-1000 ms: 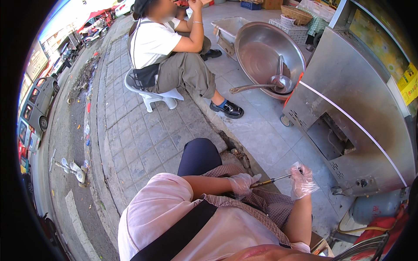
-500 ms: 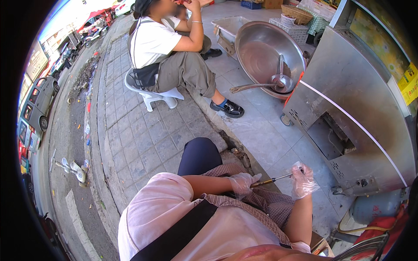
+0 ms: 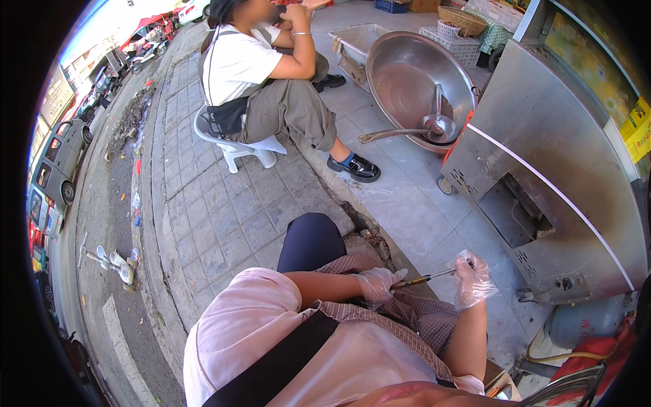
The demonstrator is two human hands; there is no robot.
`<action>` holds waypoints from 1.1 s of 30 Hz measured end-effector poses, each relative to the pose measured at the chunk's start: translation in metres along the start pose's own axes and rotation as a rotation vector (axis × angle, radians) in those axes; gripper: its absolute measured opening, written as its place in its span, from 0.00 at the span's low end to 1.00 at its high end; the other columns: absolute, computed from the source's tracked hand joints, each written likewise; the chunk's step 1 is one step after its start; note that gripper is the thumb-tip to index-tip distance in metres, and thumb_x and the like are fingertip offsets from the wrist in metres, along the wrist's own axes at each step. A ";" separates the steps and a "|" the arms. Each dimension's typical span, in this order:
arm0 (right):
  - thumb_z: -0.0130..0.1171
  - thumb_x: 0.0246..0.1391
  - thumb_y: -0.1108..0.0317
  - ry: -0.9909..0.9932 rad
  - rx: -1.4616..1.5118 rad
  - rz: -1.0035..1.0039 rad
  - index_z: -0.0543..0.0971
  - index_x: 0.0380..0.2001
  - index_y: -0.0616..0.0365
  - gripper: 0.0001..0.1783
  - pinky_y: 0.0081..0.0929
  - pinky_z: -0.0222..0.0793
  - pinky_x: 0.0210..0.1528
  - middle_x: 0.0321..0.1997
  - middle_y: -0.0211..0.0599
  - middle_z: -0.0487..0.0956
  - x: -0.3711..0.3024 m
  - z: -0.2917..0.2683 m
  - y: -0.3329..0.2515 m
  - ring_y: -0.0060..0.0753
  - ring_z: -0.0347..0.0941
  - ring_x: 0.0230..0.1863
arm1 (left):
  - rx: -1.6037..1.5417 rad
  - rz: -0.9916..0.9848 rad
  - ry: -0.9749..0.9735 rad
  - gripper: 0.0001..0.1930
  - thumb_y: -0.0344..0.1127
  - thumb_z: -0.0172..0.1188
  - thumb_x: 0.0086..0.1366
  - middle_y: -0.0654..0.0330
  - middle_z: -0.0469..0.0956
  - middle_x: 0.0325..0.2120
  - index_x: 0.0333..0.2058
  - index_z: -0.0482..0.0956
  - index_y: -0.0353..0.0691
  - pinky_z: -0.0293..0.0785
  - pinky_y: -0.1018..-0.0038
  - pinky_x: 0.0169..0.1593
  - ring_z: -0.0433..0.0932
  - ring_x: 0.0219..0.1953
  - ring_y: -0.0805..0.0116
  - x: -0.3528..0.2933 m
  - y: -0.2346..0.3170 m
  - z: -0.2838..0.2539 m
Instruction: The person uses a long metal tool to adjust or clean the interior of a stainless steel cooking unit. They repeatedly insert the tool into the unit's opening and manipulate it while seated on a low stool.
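A slim rod-like tool [image 3: 422,279] with a brownish handle and a thin metal shaft runs between my hands above my lap. My left hand [image 3: 381,285], in a clear plastic glove, is closed round its handle end. At the shaft's tip my right hand [image 3: 473,281], gloved the same way, has its fingers curled together. A small dark thing [image 3: 469,264] shows between those fingers, too small to name. Beneath my hands lies a checked brown apron [image 3: 427,315] over my lap.
To the right stands a metal stove cabinet [image 3: 549,163], with a gas cylinder [image 3: 586,324] below it. A large metal basin [image 3: 400,74] holds a ladle [image 3: 439,126]. Ahead, a person [image 3: 271,88] sits on a plastic stool [image 3: 237,150]. A scooter [image 3: 112,263] stands at left.
The tool's shaft has shifted very slightly between my hands, which stay almost in place. The seated person's raised hands have moved near the face.
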State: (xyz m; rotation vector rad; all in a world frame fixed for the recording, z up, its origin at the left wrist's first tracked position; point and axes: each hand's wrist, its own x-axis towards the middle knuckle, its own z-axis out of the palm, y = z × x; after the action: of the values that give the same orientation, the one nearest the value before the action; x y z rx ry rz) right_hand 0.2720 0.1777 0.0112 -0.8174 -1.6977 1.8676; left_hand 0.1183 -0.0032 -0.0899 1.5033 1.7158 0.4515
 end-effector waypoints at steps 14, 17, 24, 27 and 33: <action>0.60 0.53 0.68 -0.020 -0.045 -0.016 0.75 0.22 0.57 0.09 0.20 0.56 0.25 0.19 0.22 0.70 -0.003 0.001 -0.001 0.17 0.60 0.21 | -0.011 -0.025 -0.013 0.43 0.37 0.51 0.52 0.37 0.75 0.36 0.65 0.43 0.29 0.71 0.58 0.45 0.76 0.39 0.42 -0.001 0.004 -0.002; 0.60 0.53 0.69 -0.030 -0.141 -0.048 0.75 0.22 0.60 0.09 0.22 0.60 0.27 0.21 0.23 0.72 -0.002 0.000 -0.003 0.17 0.63 0.24 | -0.005 -0.045 -0.042 0.43 0.37 0.51 0.53 0.37 0.75 0.38 0.66 0.43 0.30 0.70 0.58 0.47 0.75 0.42 0.42 -0.001 0.007 -0.004; 0.62 0.51 0.68 -0.076 -0.569 -0.223 0.74 0.21 0.59 0.10 0.24 0.58 0.25 0.18 0.25 0.70 -0.003 0.005 -0.002 0.18 0.62 0.22 | 0.024 -0.067 -0.087 0.44 0.38 0.51 0.53 0.36 0.73 0.42 0.66 0.41 0.31 0.68 0.58 0.50 0.73 0.45 0.42 -0.001 0.009 -0.007; 0.62 0.52 0.68 -0.089 -0.281 -0.120 0.74 0.21 0.58 0.10 0.24 0.58 0.25 0.18 0.25 0.69 -0.001 0.002 0.000 0.18 0.61 0.22 | 0.015 -0.055 -0.063 0.44 0.38 0.51 0.53 0.36 0.73 0.42 0.66 0.41 0.31 0.68 0.58 0.50 0.74 0.45 0.42 -0.001 0.006 -0.004; 0.61 0.52 0.68 0.006 -0.307 -0.114 0.74 0.20 0.56 0.10 0.20 0.55 0.24 0.18 0.22 0.68 -0.001 0.002 -0.001 0.16 0.59 0.22 | 0.005 -0.043 -0.054 0.44 0.37 0.51 0.52 0.36 0.74 0.39 0.66 0.41 0.31 0.70 0.58 0.48 0.75 0.43 0.42 0.000 0.005 -0.002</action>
State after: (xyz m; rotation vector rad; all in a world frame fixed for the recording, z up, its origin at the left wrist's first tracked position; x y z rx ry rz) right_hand 0.2709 0.1755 0.0124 -0.8206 -2.0141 1.5501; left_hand 0.1204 -0.0012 -0.0850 1.4662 1.7051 0.3811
